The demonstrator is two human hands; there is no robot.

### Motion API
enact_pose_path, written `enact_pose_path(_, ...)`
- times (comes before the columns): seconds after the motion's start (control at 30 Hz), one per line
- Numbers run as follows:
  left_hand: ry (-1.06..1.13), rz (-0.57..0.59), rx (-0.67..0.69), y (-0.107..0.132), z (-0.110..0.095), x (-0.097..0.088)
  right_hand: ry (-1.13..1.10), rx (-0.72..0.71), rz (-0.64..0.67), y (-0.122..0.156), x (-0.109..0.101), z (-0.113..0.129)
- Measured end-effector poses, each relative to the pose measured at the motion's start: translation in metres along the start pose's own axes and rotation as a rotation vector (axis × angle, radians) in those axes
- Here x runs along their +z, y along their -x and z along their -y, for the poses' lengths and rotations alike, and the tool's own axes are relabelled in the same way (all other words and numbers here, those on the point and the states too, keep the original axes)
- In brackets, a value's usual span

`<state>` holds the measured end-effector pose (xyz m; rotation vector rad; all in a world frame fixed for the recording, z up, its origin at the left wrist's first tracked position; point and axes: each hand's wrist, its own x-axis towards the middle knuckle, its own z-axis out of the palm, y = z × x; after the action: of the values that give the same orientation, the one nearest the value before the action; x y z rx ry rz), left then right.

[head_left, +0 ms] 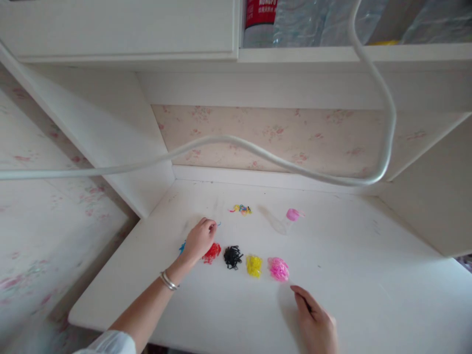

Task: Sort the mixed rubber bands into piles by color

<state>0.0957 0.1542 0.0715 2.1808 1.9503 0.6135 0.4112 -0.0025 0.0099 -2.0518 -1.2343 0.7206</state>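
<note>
My left hand (pixel 201 238) is closed in a pinch, with the end of a small blue band (pixel 219 224) poking out past its fingertips. It hovers over the desk, partly covering a pile of blue bands (pixel 182 247) and a pile of red bands (pixel 212 252). To their right lie piles of black bands (pixel 233 257), yellow bands (pixel 254 266) and pink bands (pixel 279 269). My right hand (pixel 313 319) is closed at the near side, just below the pink pile. Something thin and dark shows between its fingers, too small to name.
Farther back lie a small cluster of mixed-colour bands (pixel 242 209) and a clear container with a pink top (pixel 293 215). A thick white cable (pixel 228 140) hangs across the view in front of the desk (pixel 350 250). Overhead, a shelf (pixel 332 53) holds plastic-wrapped bottles.
</note>
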Motion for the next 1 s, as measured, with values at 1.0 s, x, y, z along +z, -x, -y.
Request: enact_pose_path(1.0,0.211,-0.180,-0.243,0.142,0.066,-0.014,0.131,-0.170,0.100,0.003,-0.001,0.020)
